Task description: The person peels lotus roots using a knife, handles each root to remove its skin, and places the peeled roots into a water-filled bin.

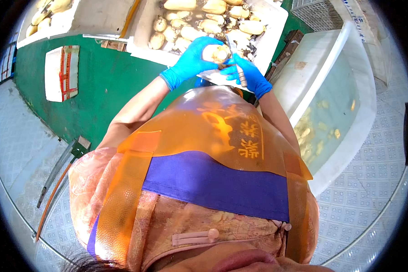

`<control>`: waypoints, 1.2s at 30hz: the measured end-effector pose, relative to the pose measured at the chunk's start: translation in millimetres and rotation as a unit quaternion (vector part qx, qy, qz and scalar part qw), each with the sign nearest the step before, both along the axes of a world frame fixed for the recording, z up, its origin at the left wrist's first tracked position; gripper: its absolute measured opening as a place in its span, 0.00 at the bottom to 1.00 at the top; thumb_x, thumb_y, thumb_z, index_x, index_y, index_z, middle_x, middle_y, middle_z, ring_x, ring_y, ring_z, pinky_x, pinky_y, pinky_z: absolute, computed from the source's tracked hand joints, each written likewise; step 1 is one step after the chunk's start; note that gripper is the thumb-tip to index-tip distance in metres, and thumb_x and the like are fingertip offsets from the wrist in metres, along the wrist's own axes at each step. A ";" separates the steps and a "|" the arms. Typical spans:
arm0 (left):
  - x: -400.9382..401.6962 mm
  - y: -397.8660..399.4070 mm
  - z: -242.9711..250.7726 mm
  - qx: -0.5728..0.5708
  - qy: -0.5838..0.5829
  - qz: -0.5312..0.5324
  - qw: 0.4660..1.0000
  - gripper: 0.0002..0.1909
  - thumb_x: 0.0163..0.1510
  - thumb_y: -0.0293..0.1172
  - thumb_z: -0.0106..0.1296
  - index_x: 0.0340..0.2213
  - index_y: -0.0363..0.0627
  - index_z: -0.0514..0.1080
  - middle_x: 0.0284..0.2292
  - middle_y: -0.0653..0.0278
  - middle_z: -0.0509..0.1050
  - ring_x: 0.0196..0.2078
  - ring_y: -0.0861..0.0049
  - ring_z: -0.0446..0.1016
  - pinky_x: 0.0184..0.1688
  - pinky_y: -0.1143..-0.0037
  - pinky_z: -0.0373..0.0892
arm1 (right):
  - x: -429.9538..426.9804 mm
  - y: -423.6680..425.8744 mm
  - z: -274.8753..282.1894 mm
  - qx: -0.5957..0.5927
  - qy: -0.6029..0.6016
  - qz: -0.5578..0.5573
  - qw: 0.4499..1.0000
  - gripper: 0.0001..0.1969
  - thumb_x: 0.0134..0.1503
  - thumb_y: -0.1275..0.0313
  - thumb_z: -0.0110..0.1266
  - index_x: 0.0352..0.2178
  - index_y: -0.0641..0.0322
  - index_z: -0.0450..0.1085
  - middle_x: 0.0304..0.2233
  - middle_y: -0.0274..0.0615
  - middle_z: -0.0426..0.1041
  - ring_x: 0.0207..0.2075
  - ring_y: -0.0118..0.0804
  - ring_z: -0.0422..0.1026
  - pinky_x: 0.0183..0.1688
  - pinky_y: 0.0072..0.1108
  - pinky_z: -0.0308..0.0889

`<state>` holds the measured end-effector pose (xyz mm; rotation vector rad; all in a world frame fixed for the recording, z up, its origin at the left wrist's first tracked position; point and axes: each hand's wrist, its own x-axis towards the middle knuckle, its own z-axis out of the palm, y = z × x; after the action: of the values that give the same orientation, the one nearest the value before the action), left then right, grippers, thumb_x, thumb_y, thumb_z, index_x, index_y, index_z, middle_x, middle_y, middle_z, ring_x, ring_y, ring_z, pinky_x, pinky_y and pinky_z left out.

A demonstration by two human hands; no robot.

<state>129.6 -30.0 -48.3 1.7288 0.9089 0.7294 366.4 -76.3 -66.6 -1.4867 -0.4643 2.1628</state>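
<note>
My left hand (190, 61), in a blue glove, grips a pale lotus root segment (210, 53) with its cut or knobby end facing right. Against that end lies the blade of a knife (241, 76), whose ribbed handle my right hand (250, 73), also blue-gloved, holds. Both hands are over the near edge of a white tray (275, 23). More lotus root segments (190, 33) lie in the tray behind the hands, with dark trimmings among them at the right.
To the right stands a white tub (363, 88) of cloudy water with pale pieces in it. A second white container (23, 39) of roots is at the upper left. A taped white foam piece (52, 74) lies on the green surface. A white plastic crate (318, 15) stands at the upper right.
</note>
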 end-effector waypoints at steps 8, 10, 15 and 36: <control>36.6 -4.1 41.6 0.019 -0.058 -0.056 0.997 0.19 0.52 0.26 0.57 0.47 0.50 0.71 0.48 0.60 0.70 0.52 0.70 0.69 0.54 0.70 0.66 | 7.8 -11.6 -2.9 0.062 0.233 -0.151 0.959 0.16 0.66 0.64 0.40 0.51 0.59 0.60 0.23 0.34 0.68 0.16 0.19 0.61 0.18 0.08 0.56; 30.3 3.4 32.2 -0.190 -0.158 0.042 0.968 0.22 0.55 0.29 0.55 0.51 0.43 0.67 0.51 0.62 0.69 0.51 0.73 0.70 0.56 0.73 0.65 | 12.2 -18.2 10.2 0.079 0.187 -0.129 0.971 0.13 0.61 0.65 0.51 0.43 0.59 0.62 0.25 0.41 0.71 0.14 0.19 0.63 0.13 0.11 0.57; 32.6 -1.8 37.6 -0.471 -0.165 0.063 0.864 0.24 0.57 0.41 0.54 0.51 0.41 0.67 0.45 0.62 0.73 0.47 0.76 0.73 0.50 0.75 0.69 | -2.0 -25.2 51.3 0.205 0.026 -0.112 0.972 0.23 0.56 0.68 0.56 0.50 0.64 0.61 0.35 0.48 0.73 0.24 0.31 0.73 0.23 0.18 0.68; 28.2 -24.2 56.4 -0.379 -0.085 -0.054 0.920 0.23 0.43 0.33 0.66 0.42 0.38 0.74 0.35 0.62 0.77 0.37 0.79 0.75 0.41 0.77 0.72 | 24.5 -31.6 96.2 0.615 -0.460 0.190 0.611 0.05 0.53 0.68 0.56 0.31 0.53 0.70 0.27 0.41 0.74 0.27 0.43 0.75 0.26 0.29 0.69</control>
<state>157.8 -54.1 8.1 0.9978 0.8193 0.3652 390.9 -107.9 29.6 -1.4069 -2.1796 0.4705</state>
